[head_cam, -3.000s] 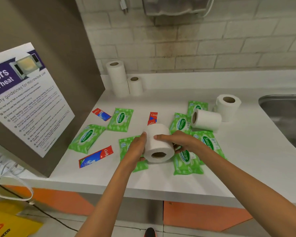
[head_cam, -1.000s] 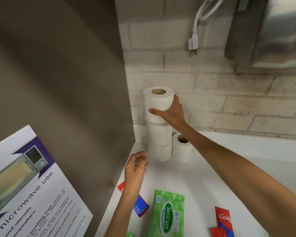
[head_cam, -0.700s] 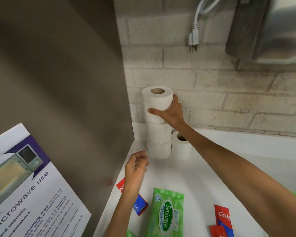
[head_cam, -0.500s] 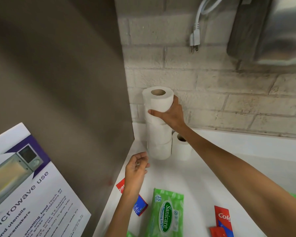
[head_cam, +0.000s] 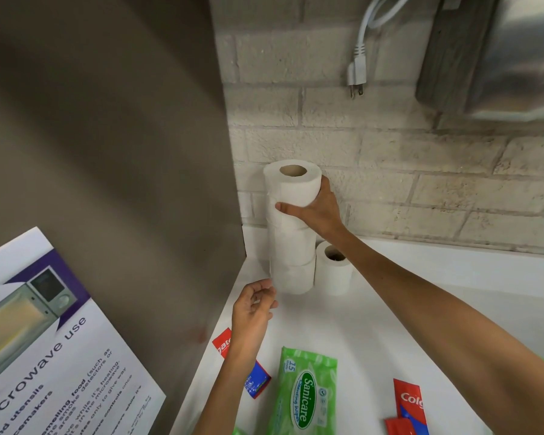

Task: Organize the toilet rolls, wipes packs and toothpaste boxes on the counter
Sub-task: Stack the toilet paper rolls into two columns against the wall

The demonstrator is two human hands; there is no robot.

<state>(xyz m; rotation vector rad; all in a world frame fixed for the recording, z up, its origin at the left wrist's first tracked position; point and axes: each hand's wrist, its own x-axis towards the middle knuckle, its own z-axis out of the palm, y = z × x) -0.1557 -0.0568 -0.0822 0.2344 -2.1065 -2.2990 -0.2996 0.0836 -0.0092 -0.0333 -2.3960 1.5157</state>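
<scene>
In the back left corner of the white counter (head_cam: 374, 328) stands a stack of three toilet rolls. My right hand (head_cam: 319, 211) is wrapped around the top toilet roll (head_cam: 292, 183), thumb in front and fingers behind. A single toilet roll (head_cam: 335, 274) stands upright right of the stack's bottom roll (head_cam: 292, 276). My left hand (head_cam: 253, 309) hovers loosely curled and holding nothing beside the bottom roll. Nearer me lie a green wipes pack (head_cam: 305, 394), a red and blue toothpaste box (head_cam: 255, 378) partly under my left wrist, and another toothpaste box (head_cam: 410, 403).
A tall grey panel (head_cam: 113, 158) with a microwave safety poster (head_cam: 51, 356) walls off the left side. The brick wall (head_cam: 421, 183) stands right behind the stack. A white plug (head_cam: 357, 72) and a metal dispenser (head_cam: 503, 54) hang above.
Three seconds ago both hands held the roll low over the wipes packs; now it sits atop the corner stack. Over the last second my hands have stayed nearly still.
</scene>
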